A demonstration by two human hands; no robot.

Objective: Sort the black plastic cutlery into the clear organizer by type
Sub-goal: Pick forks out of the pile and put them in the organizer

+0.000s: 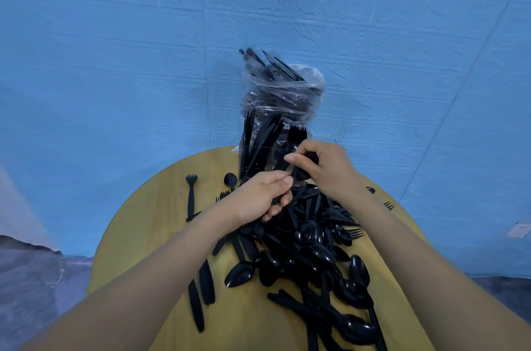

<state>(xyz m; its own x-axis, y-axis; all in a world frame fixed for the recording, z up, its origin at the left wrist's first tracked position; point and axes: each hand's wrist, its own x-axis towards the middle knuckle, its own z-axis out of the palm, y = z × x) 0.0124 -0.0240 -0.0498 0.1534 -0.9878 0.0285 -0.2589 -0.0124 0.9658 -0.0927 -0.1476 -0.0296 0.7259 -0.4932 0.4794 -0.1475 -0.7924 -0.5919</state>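
Behind both hands, organizer [258, 149] holds knives, forks; left grip [260, 198], right grip [324, 169] apparently clutch cutlery.

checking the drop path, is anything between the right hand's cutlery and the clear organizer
Nothing visible blocks it. The right hand grips black plastic cutlery right at the front of the clear plastic organizer, already packed with upright pieces. The left hand, gripping another piece, sits lower and to the side.

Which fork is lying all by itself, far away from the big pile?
The fork on the left side of the yellow table, tines pointing toward the wall. It lies almost alone on bare tabletop, while most other forks are tangled in the pile or standing in the organizer.
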